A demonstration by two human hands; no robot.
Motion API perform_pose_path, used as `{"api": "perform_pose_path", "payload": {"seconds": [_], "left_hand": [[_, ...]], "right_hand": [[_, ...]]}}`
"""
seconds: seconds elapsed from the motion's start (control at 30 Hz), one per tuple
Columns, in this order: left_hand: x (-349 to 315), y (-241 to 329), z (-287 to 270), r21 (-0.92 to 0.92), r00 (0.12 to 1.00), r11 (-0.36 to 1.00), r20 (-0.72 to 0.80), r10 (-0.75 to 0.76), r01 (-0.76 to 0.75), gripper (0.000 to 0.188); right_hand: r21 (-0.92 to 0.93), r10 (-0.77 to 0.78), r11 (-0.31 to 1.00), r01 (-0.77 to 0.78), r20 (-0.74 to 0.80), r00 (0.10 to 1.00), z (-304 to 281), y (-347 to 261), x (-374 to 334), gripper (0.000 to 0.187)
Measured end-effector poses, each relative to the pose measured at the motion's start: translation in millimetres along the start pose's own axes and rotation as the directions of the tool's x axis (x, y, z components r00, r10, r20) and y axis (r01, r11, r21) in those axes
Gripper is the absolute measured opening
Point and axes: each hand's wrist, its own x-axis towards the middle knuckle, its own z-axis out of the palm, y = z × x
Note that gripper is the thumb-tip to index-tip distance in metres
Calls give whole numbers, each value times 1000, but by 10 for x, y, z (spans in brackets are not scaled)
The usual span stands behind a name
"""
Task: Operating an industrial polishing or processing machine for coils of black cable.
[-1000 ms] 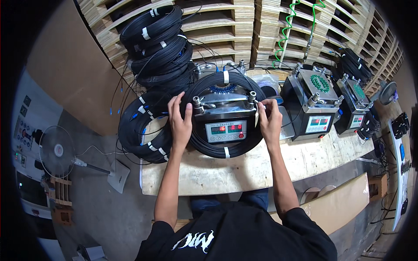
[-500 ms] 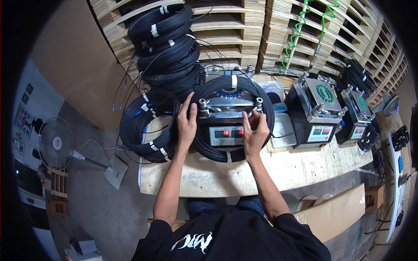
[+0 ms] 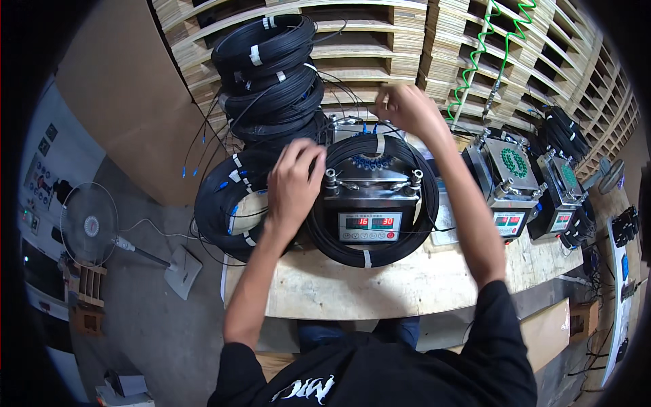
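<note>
A black box-shaped machine with a red lit display, metal top plate and corner knobs stands on the table. Around it rests a large coil of black cable, tied with white tape. My left hand is over the coil's left side, fingers loosely bent and thumb apart, with nothing seen in it. Raised beyond the machine's back right is my right hand, its fingers curled together; what they hold, if anything, is hidden. Blue connectors on thin cables stand at the machine's rear, just below that hand.
Another cable coil lies left, below a tall stack of coils. Two similar machines, one nearer and one farther, stand right. Wooden pallets rise behind the table. A fan stands left; green air hoses hang above.
My right hand has left the front right knob and risen to the machine's far side. My left hand has bent its fingers beside the coil. The whole view has shifted slightly.
</note>
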Motion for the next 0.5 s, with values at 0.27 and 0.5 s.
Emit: {"api": "perform_pose_path", "payload": {"seconds": [0.27,0.5], "left_hand": [[1110,-668,818,84,768,996,641,-26,-36,36],[1498,-570,1256,119,521,987,853,-45,-110,36]], "right_hand": [[-307,127,932,194,775,619,768,15,762,41],[-193,-51,931,310,772,634,917,452,772,44]]}}
